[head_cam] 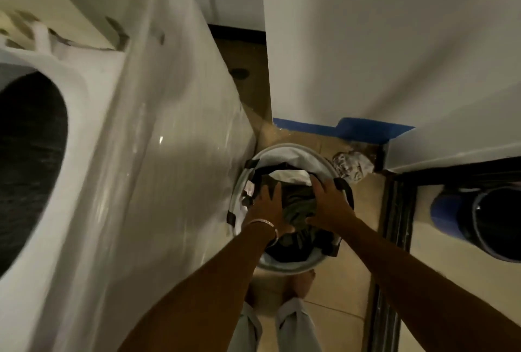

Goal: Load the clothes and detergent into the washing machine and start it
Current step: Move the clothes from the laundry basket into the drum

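Head view, looking down past both forearms. Round pale laundry basket (315, 161) on tan tiled floor (349, 284), touching or just beside the side of the white washing machine (158, 132). Dark drum opening (28, 160) at far left, well apart from the basket.

Clothes (296, 205) heaped inside the basket: dark green and black cloth, one white piece (290, 175) at the far rim. Under both hands, between them.

Left hand (267, 202) down on the pile's left side, fingers spread and pressed into the dark cloth; grip not clear, fingertips partly sunk in fabric. Thin metal bangle (265, 223) at that wrist.

Right hand (329, 202) on the pile's right side, fingers curled over dark cloth near the basket's right rim, thumb tucked low against the green fabric; holding a bunch of it.

Crumpled grey-white cloth (352, 165) on the floor just beyond the basket, by the wall corner. Blue tape strip (346, 127) along the wall base. Blue bucket (479, 222) at right, behind a dark door track (394, 239). Bare feet and pale trouser legs (296, 323) just below the basket.
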A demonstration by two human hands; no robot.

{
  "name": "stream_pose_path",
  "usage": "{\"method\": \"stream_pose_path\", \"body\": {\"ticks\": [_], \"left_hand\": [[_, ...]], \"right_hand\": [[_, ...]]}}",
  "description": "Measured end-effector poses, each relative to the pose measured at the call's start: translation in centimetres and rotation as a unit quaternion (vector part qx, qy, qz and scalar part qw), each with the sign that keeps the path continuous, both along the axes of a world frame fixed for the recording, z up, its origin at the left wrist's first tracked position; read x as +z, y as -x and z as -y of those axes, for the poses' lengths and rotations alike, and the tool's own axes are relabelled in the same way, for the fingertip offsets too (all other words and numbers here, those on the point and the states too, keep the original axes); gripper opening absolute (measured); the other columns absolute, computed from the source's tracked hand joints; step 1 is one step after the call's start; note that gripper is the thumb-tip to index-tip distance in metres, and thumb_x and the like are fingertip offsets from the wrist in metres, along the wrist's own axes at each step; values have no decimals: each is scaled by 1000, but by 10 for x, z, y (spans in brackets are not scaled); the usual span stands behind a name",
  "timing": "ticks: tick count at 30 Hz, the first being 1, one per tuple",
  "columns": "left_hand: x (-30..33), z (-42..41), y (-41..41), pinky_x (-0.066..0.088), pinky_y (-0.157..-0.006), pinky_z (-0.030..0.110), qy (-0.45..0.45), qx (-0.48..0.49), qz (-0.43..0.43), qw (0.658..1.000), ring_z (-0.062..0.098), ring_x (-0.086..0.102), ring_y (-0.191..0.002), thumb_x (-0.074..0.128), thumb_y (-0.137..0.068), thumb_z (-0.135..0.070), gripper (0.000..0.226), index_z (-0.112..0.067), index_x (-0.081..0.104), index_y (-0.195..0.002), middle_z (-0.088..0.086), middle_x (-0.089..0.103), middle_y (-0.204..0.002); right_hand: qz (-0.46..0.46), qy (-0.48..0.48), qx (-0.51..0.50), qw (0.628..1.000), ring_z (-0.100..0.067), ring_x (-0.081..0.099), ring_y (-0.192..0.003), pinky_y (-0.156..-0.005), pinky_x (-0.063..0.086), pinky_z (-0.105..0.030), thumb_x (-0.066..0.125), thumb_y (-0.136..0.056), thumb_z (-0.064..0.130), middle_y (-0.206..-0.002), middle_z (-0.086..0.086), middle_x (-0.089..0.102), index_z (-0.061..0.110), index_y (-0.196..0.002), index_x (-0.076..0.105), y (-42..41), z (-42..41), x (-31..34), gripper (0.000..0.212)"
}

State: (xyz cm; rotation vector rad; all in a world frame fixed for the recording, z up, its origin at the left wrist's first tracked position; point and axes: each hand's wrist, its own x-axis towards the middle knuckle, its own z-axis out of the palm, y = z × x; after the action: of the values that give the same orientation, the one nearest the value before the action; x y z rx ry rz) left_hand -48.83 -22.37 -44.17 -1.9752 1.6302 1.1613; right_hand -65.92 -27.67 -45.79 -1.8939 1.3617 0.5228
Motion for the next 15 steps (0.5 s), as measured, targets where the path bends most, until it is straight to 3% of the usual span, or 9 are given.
{"method": "stream_pose_path", "body": {"ticks": [6, 15], "left_hand": [[-59, 5, -9, 21, -113, 62, -46, 37, -1, 998, 45, -5, -145, 86, -55, -52, 146, -28, -23, -148, 23, -17, -157], [-133, 4, -16, 10, -119, 55, -55, 227, -32, 972, 41, -13, -145, 90, -47, -49, 157, -24, -31, -145, 20, -25, -155]], "right_hand": [[-9, -59, 28, 998, -46, 5, -146, -111, 30, -58, 87, -58, 51, -159, -22, -11, 27, -152, -18, 11, 18, -55, 143], [38, -100, -48, 993, -41, 2, -148, -113, 23, -58, 90, -50, 55, -161, -17, -4, 29, -150, -24, 18, 21, -115, 154]]}}
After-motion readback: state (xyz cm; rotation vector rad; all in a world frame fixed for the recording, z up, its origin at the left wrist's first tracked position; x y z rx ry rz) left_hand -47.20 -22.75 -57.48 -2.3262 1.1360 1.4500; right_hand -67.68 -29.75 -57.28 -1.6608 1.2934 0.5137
